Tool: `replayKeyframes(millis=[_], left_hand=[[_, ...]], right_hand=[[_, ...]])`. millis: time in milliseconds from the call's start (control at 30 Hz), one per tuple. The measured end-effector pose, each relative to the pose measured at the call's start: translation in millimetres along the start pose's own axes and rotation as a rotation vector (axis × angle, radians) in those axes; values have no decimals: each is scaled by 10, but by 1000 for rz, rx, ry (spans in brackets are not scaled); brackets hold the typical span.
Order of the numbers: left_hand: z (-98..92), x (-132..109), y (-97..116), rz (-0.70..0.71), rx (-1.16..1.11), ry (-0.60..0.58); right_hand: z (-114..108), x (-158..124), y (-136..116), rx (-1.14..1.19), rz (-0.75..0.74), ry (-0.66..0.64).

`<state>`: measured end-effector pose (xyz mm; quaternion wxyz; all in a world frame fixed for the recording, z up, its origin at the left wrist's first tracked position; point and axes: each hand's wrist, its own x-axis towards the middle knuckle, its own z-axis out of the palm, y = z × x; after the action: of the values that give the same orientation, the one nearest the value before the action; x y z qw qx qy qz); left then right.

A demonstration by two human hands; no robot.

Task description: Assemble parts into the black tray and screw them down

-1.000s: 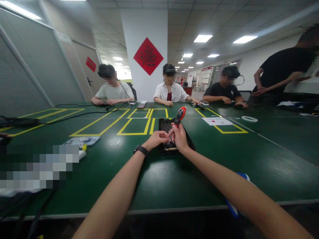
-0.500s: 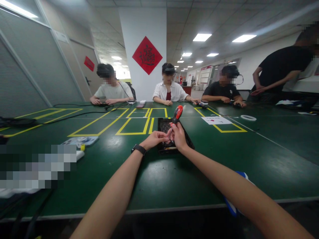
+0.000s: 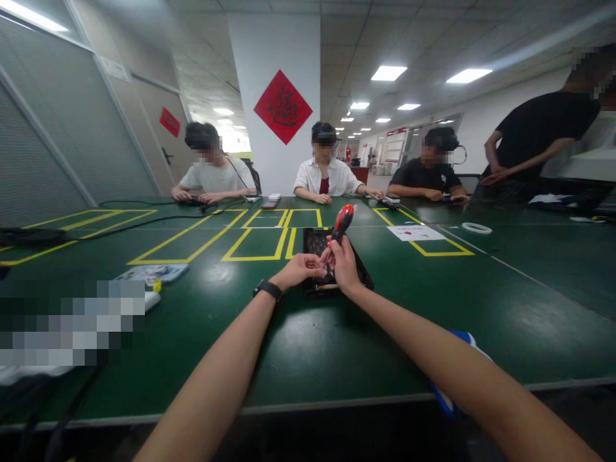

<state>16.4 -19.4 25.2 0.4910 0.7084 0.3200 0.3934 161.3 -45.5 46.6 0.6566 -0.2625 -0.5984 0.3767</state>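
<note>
A red-handled screwdriver [image 3: 339,224] is gripped by the right hand [image 3: 345,268], fingers closed, over a black tray [image 3: 315,240] mid-desk. The left hand [image 3: 299,269] is pinched at its tip. Bare green desk [image 3: 385,333] is seen toward the near edge.

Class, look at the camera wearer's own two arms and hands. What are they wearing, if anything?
Both forearms are bare, with no sleeves showing and no gloves on the left hand or right hand. The only item worn is a black wristwatch with a dark band on the left wrist.
</note>
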Motion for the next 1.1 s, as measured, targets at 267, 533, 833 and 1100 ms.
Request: replayKeyframes(millis=[267,533,833,1100], left_hand=[[-2,-16,59,-15,0,-46],[-19,-15,44,8,-22,-68],[-9,-8,60,17,-29,-61],[37,-6,64,10,-52,15]], right_hand=[[-23,19,30,36,71,65],[-16,38,25,137,77,17],[-16,49,23,146,23,40],[-7,50,28,182,35,-10]])
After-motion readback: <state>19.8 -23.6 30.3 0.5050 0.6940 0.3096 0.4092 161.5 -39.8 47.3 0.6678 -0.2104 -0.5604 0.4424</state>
